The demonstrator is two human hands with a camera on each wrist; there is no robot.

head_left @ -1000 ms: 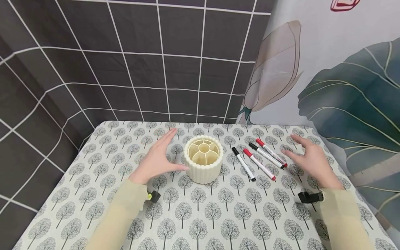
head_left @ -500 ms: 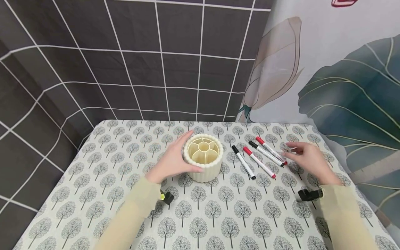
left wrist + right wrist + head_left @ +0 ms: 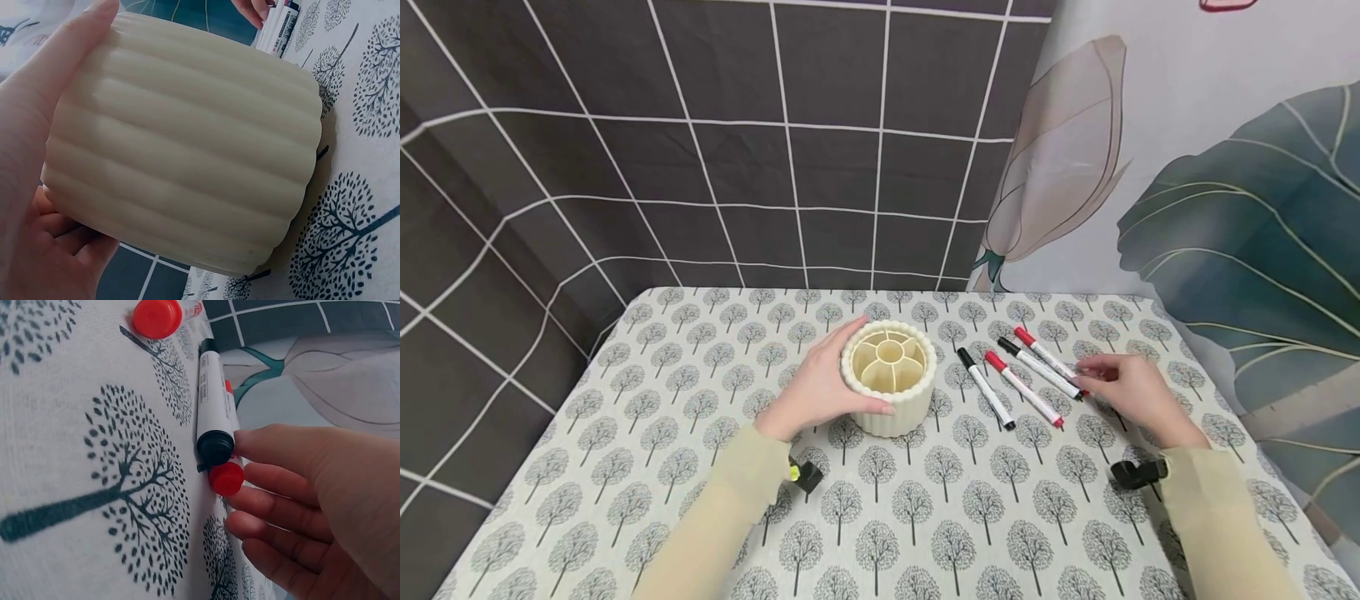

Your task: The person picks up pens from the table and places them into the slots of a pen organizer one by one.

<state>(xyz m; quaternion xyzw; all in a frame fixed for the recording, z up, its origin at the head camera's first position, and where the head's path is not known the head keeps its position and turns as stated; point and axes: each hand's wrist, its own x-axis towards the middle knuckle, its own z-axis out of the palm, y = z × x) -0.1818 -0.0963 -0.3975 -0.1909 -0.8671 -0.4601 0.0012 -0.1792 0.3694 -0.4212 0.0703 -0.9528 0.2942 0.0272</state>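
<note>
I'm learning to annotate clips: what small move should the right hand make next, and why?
Probably the right hand should pinch only the far-right red marker by its near end: the fingers are right there, but the black marker lies close alongside and could get caught too. The left hand holds the ribbed cup.

I have both forearms reaching forward from the near edge in pale sleeves (image 3: 715,517), well apart, each wrist carrying a small dark mount (image 3: 808,476). My left hand (image 3: 816,383) angles inward, its thumb (image 3: 59,59) and curled fingers (image 3: 69,250) set in a wide, curved grip. My right hand (image 3: 1138,396) points inward too, fingers loosely bent and thumb near them; I can't tell whether they pinch.
</note>
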